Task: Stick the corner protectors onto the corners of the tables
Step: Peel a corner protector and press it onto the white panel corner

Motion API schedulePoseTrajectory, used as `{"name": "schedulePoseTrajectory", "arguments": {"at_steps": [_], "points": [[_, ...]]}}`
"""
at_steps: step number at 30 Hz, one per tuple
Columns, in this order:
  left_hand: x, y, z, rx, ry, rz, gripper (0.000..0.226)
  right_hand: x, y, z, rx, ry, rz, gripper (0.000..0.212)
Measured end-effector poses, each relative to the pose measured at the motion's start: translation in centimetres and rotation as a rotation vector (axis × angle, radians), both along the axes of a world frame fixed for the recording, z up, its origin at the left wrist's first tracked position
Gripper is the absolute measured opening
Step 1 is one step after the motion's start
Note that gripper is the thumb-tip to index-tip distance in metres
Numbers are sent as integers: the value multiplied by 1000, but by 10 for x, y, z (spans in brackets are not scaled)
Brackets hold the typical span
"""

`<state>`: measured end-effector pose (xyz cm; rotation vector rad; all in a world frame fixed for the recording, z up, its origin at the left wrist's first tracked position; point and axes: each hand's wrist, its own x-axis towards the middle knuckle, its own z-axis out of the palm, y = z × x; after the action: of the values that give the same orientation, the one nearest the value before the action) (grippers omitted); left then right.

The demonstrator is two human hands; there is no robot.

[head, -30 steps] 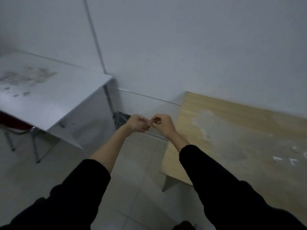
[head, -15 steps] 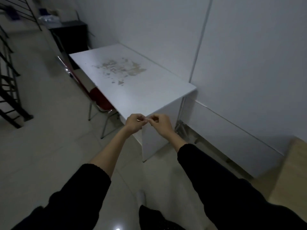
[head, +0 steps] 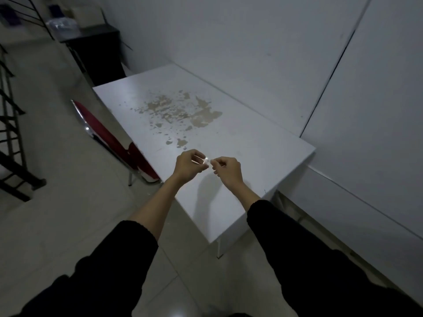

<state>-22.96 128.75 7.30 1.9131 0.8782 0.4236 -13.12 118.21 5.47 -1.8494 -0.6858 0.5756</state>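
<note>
A white table [head: 240,143] with a patch of peeled, brownish surface stands against the wall, its near corner pointing toward me. Above its near half, my left hand [head: 188,165] and my right hand [head: 226,171] are held close together. Between their fingertips they pinch a small clear corner protector [head: 206,160]. Both hands have curled fingers. The protector is tiny and partly hidden by my fingers.
A red chair [head: 114,140] is tucked at the table's left side. A black cabinet [head: 98,53] stands behind, and a black stair railing [head: 13,124] runs along the far left. Grey wall panels [head: 343,88] bound the right; tiled floor lies below.
The view has swung from the wooden table to the white table, and I have come closer to it. My hands stay together on the small protector and now hang over the tabletop.
</note>
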Motion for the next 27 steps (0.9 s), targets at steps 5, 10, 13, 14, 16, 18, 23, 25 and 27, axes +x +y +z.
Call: {"name": "schedulePoseTrajectory", "arguments": {"at_steps": [5, 10, 13, 14, 16, 18, 23, 25, 27], "points": [[60, 42, -16, 80, 60, -112, 21, 41, 32, -16, -33, 74, -144, 22], [142, 72, -31, 95, 93, -277, 21, 95, 51, -31, -57, 99, -327, 19], [194, 82, -37, 114, 88, -407, 19, 129, 54, -40, -65, 96, -451, 21], [218, 84, -39, 118, 91, -472, 18, 144, 55, -44, -65, 99, -523, 24], [251, 89, -41, 153, 106, -574, 16, 165, 56, -48, -64, 108, -616, 31], [279, 91, -43, 168, 110, -670, 17, 181, 54, -51, -44, 148, -691, 33], [347, 76, -54, 237, 148, -871, 22, 209, 30, -60, -85, 181, -946, 34], [373, 56, -60, 222, 143, -941, 21, 219, 8, -70, -190, 164, -1060, 32], [391, 39, -62, 227, 122, -998, 21, 226, -8, -78, -281, 131, -1150, 27]]}}
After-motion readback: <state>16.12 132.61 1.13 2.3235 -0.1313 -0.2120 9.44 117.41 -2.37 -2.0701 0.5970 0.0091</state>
